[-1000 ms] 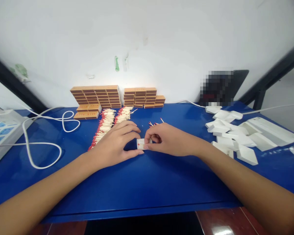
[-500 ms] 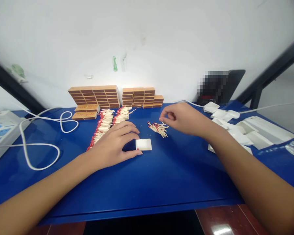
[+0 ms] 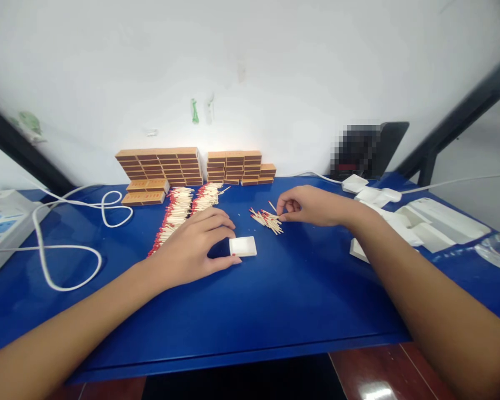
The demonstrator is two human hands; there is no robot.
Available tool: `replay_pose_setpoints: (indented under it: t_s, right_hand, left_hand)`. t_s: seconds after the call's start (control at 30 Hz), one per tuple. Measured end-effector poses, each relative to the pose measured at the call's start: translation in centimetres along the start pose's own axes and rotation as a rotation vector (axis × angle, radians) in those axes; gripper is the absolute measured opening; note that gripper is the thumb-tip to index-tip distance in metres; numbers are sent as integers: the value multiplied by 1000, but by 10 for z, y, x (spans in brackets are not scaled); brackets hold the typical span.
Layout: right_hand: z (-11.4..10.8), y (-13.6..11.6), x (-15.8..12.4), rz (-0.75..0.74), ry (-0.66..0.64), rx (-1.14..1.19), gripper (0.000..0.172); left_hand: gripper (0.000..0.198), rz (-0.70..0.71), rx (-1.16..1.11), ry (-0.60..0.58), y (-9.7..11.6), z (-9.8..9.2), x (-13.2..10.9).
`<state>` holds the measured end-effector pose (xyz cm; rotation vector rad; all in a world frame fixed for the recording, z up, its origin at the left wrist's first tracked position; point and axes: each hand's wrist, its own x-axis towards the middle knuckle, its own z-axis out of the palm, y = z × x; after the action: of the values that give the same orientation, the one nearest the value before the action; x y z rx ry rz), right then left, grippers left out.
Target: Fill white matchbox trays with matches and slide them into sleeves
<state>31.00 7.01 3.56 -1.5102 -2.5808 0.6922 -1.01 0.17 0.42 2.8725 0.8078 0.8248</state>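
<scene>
A small white matchbox tray [image 3: 244,246] lies on the blue table in the middle, with a red match head showing near its left end. My left hand [image 3: 195,241] curves around the tray's left end, thumb at the near side and fingertips at the far side. To the right, my right hand [image 3: 302,204] is pinched at the edge of a small loose pile of matches [image 3: 269,221]. A match [image 3: 273,207] with a red head pokes out left of its fingertips. Two long rows of red-tipped matches [image 3: 175,208] lie behind my left hand, partly covered by it.
Stacked matchboxes [image 3: 158,164] stand along the wall, with a smaller stack [image 3: 234,166] beside them. White paper trays [image 3: 416,219] lie in a heap at right. A white cable [image 3: 41,250] loops by a power strip [image 3: 8,228] at left. A dark device [image 3: 391,147] leans on the wall.
My right hand has moved slightly down and right at the pile, and a match now sticks out at its fingertips. My left hand and the tray stay in place.
</scene>
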Motion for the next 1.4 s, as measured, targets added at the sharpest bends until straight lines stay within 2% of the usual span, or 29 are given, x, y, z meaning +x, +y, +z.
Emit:
replay_pose_setpoints:
  t_s: [0.67, 1.0, 1.2, 1.4]
  right_hand:
    - [-3, -12, -6, 74, -44, -3, 15]
    - [-4, -7, -5, 31, -20, 14, 17]
    - [-3, -35, -16, -114, -88, 174, 22]
    - [22, -69, -22, -265, 46, 90, 12]
  left_hand:
    - [26, -19, -8, -33, -1, 0, 1]
    - [25, -14, -2, -39, -1, -1, 1]
    - [23, -30, 28, 9, -1, -1, 1]
    - [25, 18, 48, 45, -1, -1, 1]
